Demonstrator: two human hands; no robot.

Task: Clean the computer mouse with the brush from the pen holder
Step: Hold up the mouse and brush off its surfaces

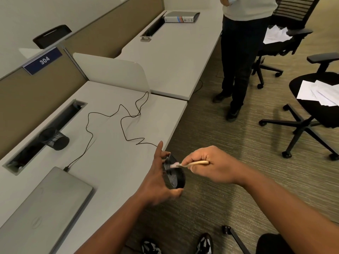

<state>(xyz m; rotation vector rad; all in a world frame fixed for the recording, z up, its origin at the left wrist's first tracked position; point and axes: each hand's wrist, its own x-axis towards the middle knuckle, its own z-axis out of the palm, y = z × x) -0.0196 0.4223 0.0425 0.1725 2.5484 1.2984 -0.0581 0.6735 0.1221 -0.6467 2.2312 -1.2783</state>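
The mouse sits in the lower middle of the frame, lifted off the worktop and hanging just past its front edge, over the carpet. The left hand grips it from the left side, thumb curled under its lower end and fingers spread behind its upper end, so its face turns toward the right hand. That hand is closed around the pale wooden handle of the brush, just right of the mouse; the white bristles touch the mouse's upper part.

One mouse, one brush. One black mesh pen holder lies tipped on its side at the left of the frame, well apart from both hands, beside a cable slot in the worktop. One closed grey laptop fills the lower left corner. One thin black cable winds across the worktop from the laptop's plug toward the mouse.

Two office chairs stand at the right, each with white papers on its seat. One binder lies on the far worktop at the top, and one person stands near it.
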